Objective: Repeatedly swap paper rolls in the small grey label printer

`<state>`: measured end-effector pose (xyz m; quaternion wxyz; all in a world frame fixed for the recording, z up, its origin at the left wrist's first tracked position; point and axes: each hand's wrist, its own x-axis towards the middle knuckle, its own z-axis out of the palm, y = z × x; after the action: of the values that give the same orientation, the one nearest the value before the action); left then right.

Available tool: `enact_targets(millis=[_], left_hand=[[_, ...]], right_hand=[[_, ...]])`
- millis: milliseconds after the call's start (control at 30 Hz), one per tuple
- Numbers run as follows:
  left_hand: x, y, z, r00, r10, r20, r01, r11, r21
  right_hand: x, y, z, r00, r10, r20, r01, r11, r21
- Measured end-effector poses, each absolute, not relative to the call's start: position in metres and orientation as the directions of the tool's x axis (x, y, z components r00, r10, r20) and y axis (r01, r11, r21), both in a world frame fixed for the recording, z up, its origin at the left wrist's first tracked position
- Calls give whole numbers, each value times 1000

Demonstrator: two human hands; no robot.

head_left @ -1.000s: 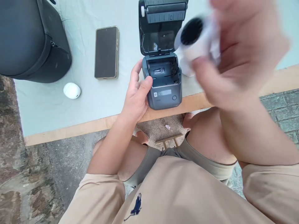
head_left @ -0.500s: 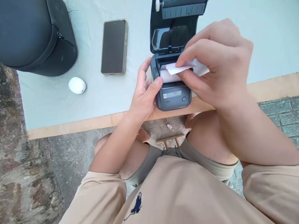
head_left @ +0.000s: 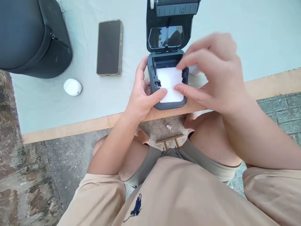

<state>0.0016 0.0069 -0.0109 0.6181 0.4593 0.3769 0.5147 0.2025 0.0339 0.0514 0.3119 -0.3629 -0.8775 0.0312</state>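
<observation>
A dark label printer (head_left: 152, 67) stands near the table's front edge with its lid (head_left: 169, 22) raised. White paper (head_left: 169, 82) from the roll lies over the printer's front and covers its front panel. My left hand (head_left: 144, 94) is closed around the printer's left side, its thumb pressing on the paper. At the right side of the printer is my right hand (head_left: 211, 72), with thumb and index finger apart. The thumb tip rests at the paper's right edge, and the index fingertip is by its upper right corner. A white thing (head_left: 194, 70) shows partly behind that hand; its kind is hidden.
A phone (head_left: 109, 47) lies left of the printer on the pale cloth (head_left: 87, 106). Further left are a white earbud case (head_left: 72, 87) and a big black zipped case (head_left: 35, 40). The wooden table edge (head_left: 77, 127) runs just above my knees.
The paper end, pinched in my right hand before, now lies flat over the printer's front. My right fingers have spread. My left hand keeps its hold, and the view has shifted slightly.
</observation>
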Motion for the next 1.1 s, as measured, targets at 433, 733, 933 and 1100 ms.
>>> enact_targets(millis=[433, 733, 933, 1100], left_hand=[[0, 0, -1, 198, 979, -40, -269, 93, 959], [1, -1, 3, 192, 981, -18, -341, 84, 936], [7, -4, 8, 162, 987, 17, -307, 34, 951], [6, -3, 12, 166, 986, -16, -407, 83, 909]], right_hand=[[198, 42, 60, -486, 671, 561, 480, 741, -470], [200, 37, 56, -606, 654, 453, 480, 755, -448], [194, 32, 65, -608, 713, 350, 540, 694, -476], [194, 37, 62, -615, 705, 353, 537, 703, -466]])
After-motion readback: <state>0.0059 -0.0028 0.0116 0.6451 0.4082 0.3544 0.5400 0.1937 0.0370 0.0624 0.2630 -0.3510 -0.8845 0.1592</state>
